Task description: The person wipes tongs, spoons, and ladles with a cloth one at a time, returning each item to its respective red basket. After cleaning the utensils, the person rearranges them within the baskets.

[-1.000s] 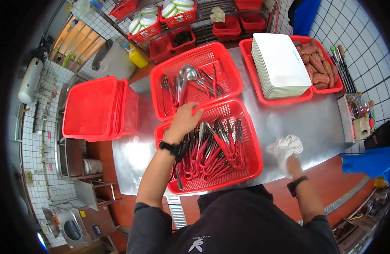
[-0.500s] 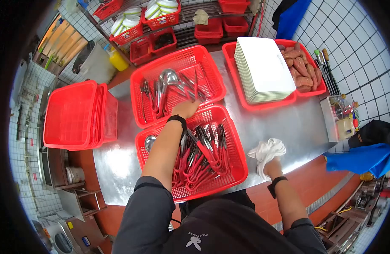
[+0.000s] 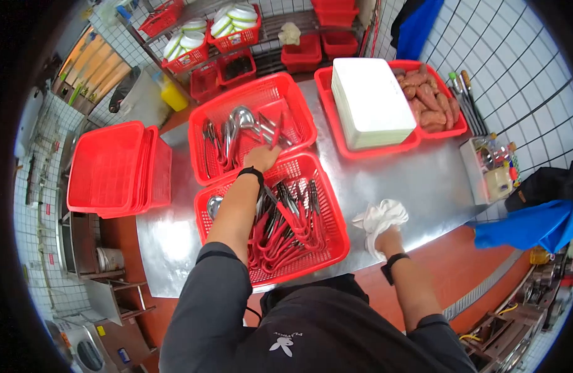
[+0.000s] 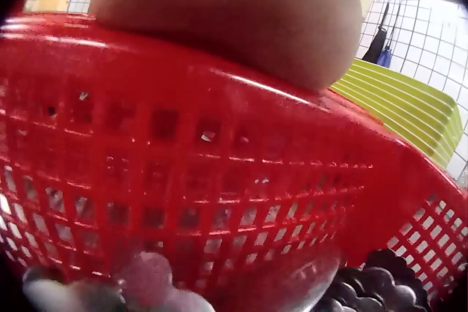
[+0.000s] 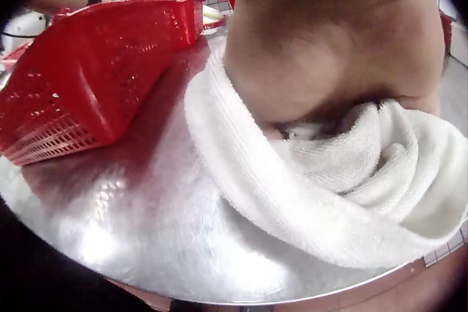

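Note:
My left hand (image 3: 263, 158) reaches over the near rim of the rear red basket (image 3: 200, 166). Its fingers are at the red handle of a pair of tongs (image 3: 277, 132) in there; I cannot tell whether they grip it. Beside the tongs lie a ladle (image 3: 242, 116) and other red-handled utensils. Under the left forearm, the front red basket (image 3: 344, 241) is full of red-handled tongs (image 3: 293, 217), with a round metal ladle bowl (image 3: 214, 205) at its left. In the left wrist view a basket wall (image 4: 278, 136) hides the fingers. My right hand (image 3: 389, 239) holds a bunched white towel (image 5: 292, 217) over the steel table.
Stacked empty red baskets (image 3: 109, 168) stand at the table's left. Back right, a pile of white trays (image 3: 373, 99) sits in a red basket next to sweet potatoes (image 3: 429, 102). A white caddy with bottles (image 3: 479, 171) is at the right edge of the steel table (image 3: 423, 186).
My left hand has moved from over the front basket, away from me, to the tongs in the rear basket. The right hand keeps the towel, which has shifted slightly over the table.

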Tool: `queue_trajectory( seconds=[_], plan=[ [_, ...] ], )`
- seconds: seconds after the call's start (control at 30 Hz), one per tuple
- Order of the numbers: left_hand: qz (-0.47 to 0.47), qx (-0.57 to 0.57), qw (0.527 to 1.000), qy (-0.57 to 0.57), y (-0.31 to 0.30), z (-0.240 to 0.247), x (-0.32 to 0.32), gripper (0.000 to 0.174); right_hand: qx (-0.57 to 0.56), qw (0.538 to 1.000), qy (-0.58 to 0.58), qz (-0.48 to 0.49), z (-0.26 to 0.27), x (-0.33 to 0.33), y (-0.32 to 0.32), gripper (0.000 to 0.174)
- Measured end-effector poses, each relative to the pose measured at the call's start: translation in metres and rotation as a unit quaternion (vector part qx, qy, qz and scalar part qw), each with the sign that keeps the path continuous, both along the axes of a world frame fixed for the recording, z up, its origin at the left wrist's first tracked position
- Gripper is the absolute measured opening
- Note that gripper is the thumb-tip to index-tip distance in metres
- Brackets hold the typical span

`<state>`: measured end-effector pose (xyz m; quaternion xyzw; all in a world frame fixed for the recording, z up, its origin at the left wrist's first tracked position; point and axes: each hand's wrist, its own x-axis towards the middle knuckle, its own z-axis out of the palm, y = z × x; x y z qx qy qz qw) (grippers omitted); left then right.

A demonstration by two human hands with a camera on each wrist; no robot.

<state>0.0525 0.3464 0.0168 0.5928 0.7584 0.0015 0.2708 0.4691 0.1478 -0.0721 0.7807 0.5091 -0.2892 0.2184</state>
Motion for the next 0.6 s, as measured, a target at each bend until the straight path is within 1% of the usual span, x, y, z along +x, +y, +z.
queue_trajectory(
  seconds=[0.03,0.07,0.13,0.17,0.2,0.23,0.27,0.3,0.33,0.37,0.4,0.43,0.47,0.5,0.53,0.6],
  plan=[
    [-0.015,0.045,0.999,0.027,-0.003,0.000,0.000,0.060,0.003,1.000,0.008,-0.021,0.004,-0.001,0.000,0.092],
    [-0.010,0.062,0.998,0.025,-0.006,0.008,0.002,0.060,-0.022,0.998,0.028,-0.061,0.026,-0.006,0.003,0.089],
    [-0.033,0.182,0.983,0.011,-0.013,0.026,-0.003,0.051,-0.007,0.998,0.004,0.063,-0.033,0.015,0.000,0.085],
    [-0.022,0.250,0.968,-0.014,-0.013,0.025,-0.010,0.044,-0.002,0.997,-0.005,0.082,-0.016,0.010,0.002,0.083],
    [-0.014,0.261,0.965,-0.011,-0.019,0.039,-0.015,0.044,0.000,0.995,-0.014,0.099,-0.006,0.008,-0.002,0.081],
    [0.012,0.290,0.955,-0.067,-0.030,0.060,-0.019,0.044,0.027,0.994,0.007,0.108,-0.099,0.043,0.000,0.076],
    [0.037,0.318,0.939,-0.125,-0.044,0.079,-0.021,0.044,0.035,0.993,0.004,0.117,-0.084,0.040,0.001,0.076],
    [0.050,0.356,0.911,-0.201,-0.064,0.095,-0.023,0.040,0.047,0.995,0.024,0.088,-0.059,0.036,-0.007,0.072],
    [0.053,0.403,0.884,-0.232,-0.087,0.107,-0.027,0.033,0.057,0.996,0.044,0.058,-0.037,0.035,-0.011,0.068],
    [0.061,0.428,0.854,-0.289,-0.110,0.110,-0.035,0.027,0.023,0.984,0.041,0.175,-0.030,0.037,-0.010,0.065],
    [0.051,0.471,0.833,-0.285,-0.142,0.119,-0.039,0.016,0.026,0.983,0.038,0.179,-0.024,0.041,-0.013,0.065],
    [0.054,0.497,0.761,-0.413,-0.171,0.126,-0.033,0.020,0.120,0.966,0.110,0.200,-0.019,0.046,-0.021,0.066],
    [0.100,0.460,0.732,-0.493,-0.197,0.118,-0.037,0.033,0.210,0.936,0.180,0.218,-0.017,0.050,-0.031,0.067],
    [0.158,0.423,0.734,-0.507,-0.223,0.136,-0.028,0.043,0.262,0.912,0.281,0.146,-0.025,0.058,-0.038,0.068],
    [0.166,0.425,0.731,-0.507,-0.239,0.134,-0.025,0.043,0.258,0.912,0.280,0.155,-0.026,0.059,-0.047,0.068],
    [0.189,0.372,0.804,-0.423,-0.270,0.128,-0.023,0.045,0.360,0.866,0.337,0.078,-0.012,0.047,-0.061,0.067]
  ],
)
